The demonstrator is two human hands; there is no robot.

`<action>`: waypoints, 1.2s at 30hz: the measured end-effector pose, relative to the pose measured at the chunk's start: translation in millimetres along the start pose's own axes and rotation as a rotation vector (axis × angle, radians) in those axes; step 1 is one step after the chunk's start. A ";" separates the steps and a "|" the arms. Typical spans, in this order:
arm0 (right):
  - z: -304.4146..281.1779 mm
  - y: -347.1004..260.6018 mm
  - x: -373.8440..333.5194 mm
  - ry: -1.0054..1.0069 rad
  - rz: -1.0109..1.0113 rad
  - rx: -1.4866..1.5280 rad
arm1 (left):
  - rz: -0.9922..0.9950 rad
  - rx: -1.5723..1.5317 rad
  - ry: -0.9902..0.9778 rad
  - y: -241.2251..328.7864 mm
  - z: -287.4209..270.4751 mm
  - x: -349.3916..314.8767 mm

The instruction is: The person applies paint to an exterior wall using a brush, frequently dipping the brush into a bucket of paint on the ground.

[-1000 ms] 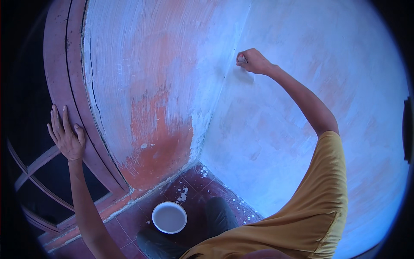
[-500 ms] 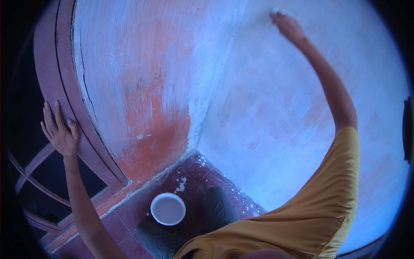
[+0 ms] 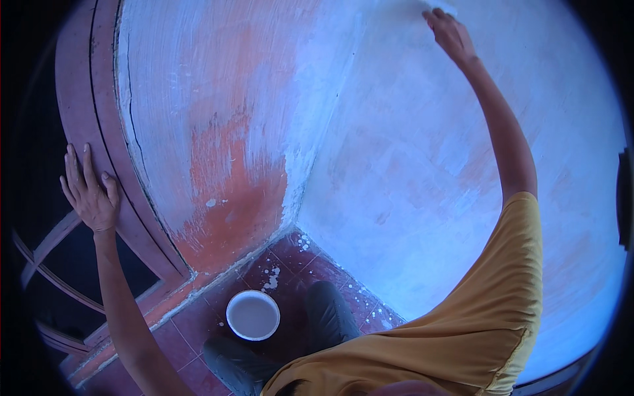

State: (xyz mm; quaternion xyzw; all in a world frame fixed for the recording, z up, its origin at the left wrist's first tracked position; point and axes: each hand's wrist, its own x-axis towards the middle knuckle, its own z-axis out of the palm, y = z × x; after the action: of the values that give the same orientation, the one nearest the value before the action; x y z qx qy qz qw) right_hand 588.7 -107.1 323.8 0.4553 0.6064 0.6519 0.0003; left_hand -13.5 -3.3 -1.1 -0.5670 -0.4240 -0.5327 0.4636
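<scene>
While the right hand (image 3: 450,33) is stretched high up the right-hand wall (image 3: 422,171), something pale appears to be pressed against the plaster under its curled fingers; it may be a cloth or a brush head, but it is cut off at the upper rim of the view and cannot be told for certain. Whether the fingers are truly clamped round it cannot be told either. The arm is held nearly straight, apparently so that the topmost part of the surface can be reached.

Support is taken from the left hand (image 3: 91,190), which is laid flat and open, fingers spread, against the reddish wooden door frame (image 3: 79,99); nothing is gripped by it. Balance seems to be the reason for this placing, given the long reach on the other side.

A white round bowl (image 3: 253,315), filled with a whitish liquid, is set on the dark red tiled floor (image 3: 198,323), near the corner where the two walls meet and just beside the person's dark shoe (image 3: 327,310). It is kept close below the work, presumably to be within easy reach. White splashes are scattered on the tiles around it.

On the left-hand wall (image 3: 218,132) a patch of orange-red is left showing through the thin bluish-white coat, mostly low down. No packages, labels or signs are seen anywhere.
</scene>
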 end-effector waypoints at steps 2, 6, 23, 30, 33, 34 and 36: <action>29.1 -23.3 -31.1 -0.103 0.051 0.126 | -0.001 -0.008 0.006 1.1 1.4 0.1; 56.6 -124.2 -83.4 -0.207 -0.343 0.350 | 0.001 -0.007 0.011 -1.8 4.4 -1.3; 64.8 -58.7 26.7 -0.067 0.498 0.557 | -0.020 0.033 -0.072 0.6 -4.3 -3.1; 24.0 47.9 114.7 0.240 0.202 -0.007 | -0.003 0.068 -0.064 3.9 -1.9 3.7; 45.1 73.5 84.5 0.269 0.123 0.173 | -0.005 0.068 -0.065 4.3 1.8 3.1; 54.4 72.8 73.9 0.238 0.105 0.414 | -0.009 0.066 -0.058 4.4 3.3 3.6; 79.6 20.1 54.2 0.123 0.095 0.252 | -0.001 0.063 -0.054 3.0 4.9 2.3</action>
State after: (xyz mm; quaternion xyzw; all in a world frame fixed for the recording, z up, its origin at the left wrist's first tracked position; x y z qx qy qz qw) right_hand 615.4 -19.6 359.9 0.4393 0.6601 0.5963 -0.1250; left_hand -9.4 0.8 1.0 -0.5660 -0.4533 -0.5038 0.4694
